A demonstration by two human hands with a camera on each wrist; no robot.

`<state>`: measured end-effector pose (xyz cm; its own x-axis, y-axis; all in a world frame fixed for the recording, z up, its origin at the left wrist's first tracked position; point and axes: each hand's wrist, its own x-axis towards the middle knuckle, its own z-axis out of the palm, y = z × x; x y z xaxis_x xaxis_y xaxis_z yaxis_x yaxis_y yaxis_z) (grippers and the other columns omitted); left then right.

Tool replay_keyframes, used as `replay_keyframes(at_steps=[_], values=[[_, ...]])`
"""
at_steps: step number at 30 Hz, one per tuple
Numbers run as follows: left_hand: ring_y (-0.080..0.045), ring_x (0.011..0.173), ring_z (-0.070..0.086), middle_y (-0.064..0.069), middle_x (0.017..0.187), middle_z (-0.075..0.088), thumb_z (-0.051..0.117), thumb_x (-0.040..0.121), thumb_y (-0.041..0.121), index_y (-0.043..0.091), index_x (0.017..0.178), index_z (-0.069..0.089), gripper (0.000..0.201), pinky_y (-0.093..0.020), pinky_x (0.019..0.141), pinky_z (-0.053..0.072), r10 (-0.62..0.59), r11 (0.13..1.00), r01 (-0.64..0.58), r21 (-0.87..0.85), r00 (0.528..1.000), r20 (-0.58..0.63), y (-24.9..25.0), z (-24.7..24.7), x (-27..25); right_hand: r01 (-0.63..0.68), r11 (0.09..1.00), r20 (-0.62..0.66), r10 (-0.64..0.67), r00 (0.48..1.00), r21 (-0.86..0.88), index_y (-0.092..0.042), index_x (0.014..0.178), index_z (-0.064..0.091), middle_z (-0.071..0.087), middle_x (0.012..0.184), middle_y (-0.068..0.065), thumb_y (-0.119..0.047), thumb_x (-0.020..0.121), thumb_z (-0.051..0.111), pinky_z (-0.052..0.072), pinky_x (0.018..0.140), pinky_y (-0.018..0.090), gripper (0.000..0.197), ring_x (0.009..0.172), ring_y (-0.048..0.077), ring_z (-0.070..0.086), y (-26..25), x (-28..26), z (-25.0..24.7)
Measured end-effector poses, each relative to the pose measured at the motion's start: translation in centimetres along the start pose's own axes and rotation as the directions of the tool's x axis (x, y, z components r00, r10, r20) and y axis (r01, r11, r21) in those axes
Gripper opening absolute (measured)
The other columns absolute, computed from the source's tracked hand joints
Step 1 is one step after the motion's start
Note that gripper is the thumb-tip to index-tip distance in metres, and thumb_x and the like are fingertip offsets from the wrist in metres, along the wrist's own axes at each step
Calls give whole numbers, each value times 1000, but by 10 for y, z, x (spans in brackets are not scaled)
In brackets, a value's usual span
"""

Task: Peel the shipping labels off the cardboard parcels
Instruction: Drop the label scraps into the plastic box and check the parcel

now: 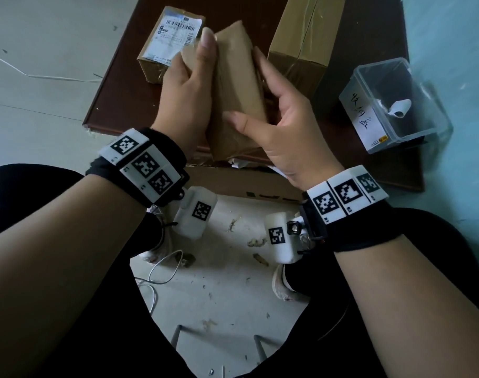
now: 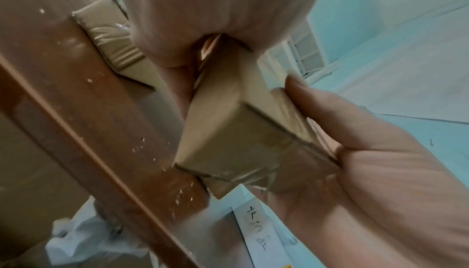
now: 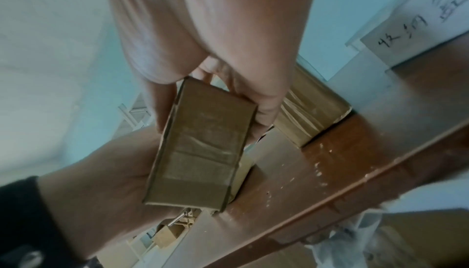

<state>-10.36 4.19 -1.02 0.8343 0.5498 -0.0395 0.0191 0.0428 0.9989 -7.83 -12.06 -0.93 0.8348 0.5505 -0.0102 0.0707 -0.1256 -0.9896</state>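
1. Small plain brown cardboard parcel (image 1: 237, 85) sits between both hands, lifted above the near edge of the dark brown board (image 1: 118, 85).
2. Left hand (image 1: 189, 85) grips its left side; right hand (image 1: 284, 115) grips its right side.
3. Its long side points away from the person.
4. No label shows on it.
5. Taped brown parcel with a white shipping label (image 1: 172, 36) lies near the board's far left corner, closer to the left hand.

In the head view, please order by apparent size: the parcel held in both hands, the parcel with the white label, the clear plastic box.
1. Brown cardboard parcel held in both hands, though it is nearest the camera.
2. Clear plastic box with a handwritten label and the small cardboard parcel with the white shipping label look alike in size; I cannot rank them.
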Motion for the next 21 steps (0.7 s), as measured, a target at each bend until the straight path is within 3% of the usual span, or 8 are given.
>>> replay_keyframes(at_steps=[3, 9, 11, 14, 16, 18, 20, 21], values=[[8, 106, 62, 10, 123, 59, 54, 109, 40, 10, 146, 42, 49, -10, 85, 52, 4, 998, -6, 66, 1000, 24, -4, 3, -1, -5, 998, -21, 4, 1000, -55, -16, 171, 33, 51, 166, 4, -20, 104, 76, 57, 115, 43, 80, 146, 13, 56, 3, 2, -2], [-6, 121, 65, -1, 137, 58, 70, 102, 24, 8, 161, 22, 77, -20, 91, 59, 105, 950, -215, 227, 903, 416, -13, 2, -10, -186, 982, -268, 190, 944, 40, -26, 153, 50, 66, 142, -3, -50, 114, 53, 63, 104, 43, 45, 124, 11, 68, 9, 4, -6], [-4, 127, 62, 3, 142, 54, 82, 92, 23, 9, 164, 15, 99, -20, 95, 57, 96, 937, -248, 245, 859, 502, -16, 0, -12, -254, 964, -271, 264, 926, 73, -26, 152, 52, 67, 140, -5, -58, 113, 49, 61, 109, 46, 50, 126, 12, 67, 10, 5, -7], [-2, 127, 62, 6, 142, 53, 90, 83, 25, 9, 164, 13, 113, -23, 97, 58, 115, 912, -315, 262, 810, 576, -16, -7, -9, -315, 948, -230, 319, 920, 53, -22, 162, 45, 63, 154, 0, -74, 102, 53, 52, 119, 56, 80, 143, 21, 60, 9, 7, -6], [-4, 122, 66, 4, 138, 59, 85, 90, 27, 10, 160, 25, 94, -25, 92, 61, 178, 918, -329, 220, 840, 512, -13, -5, -10, -314, 940, -161, 333, 929, 135, -19, 160, 47, 65, 152, 6, -69, 102, 59, 54, 116, 60, 78, 141, 25, 63, 6, 7, -7], [-8, 110, 72, -2, 126, 68, 72, 101, 26, 11, 148, 42, 58, -27, 85, 63, 249, 945, -306, 112, 899, 360, -10, 0, -12, -279, 919, -55, 305, 951, 277, -16, 155, 49, 69, 145, 13, -36, 114, 58, 60, 108, 58, 47, 132, 29, 70, 3, 7, -10], [-7, 93, 71, 1, 104, 71, 57, 109, 22, 9, 126, 59, 22, -27, 80, 60, 276, 959, -282, 8, 945, 173, -9, 0, -8, -250, 908, 42, 251, 967, 336, -14, 165, 38, 62, 153, 20, -11, 111, 60, 58, 110, 59, 58, 139, 34, 65, 1, 7, -9], [-4, 85, 66, 6, 93, 67, 52, 111, 23, 11, 112, 64, 17, -24, 77, 55, 262, 965, -262, -21, 960, 102, -8, -2, -5, -247, 906, 84, 232, 969, 343, -14, 170, 29, 57, 158, 20, -6, 107, 63, 56, 113, 59, 71, 144, 35, 61, 2, 6, -5]])
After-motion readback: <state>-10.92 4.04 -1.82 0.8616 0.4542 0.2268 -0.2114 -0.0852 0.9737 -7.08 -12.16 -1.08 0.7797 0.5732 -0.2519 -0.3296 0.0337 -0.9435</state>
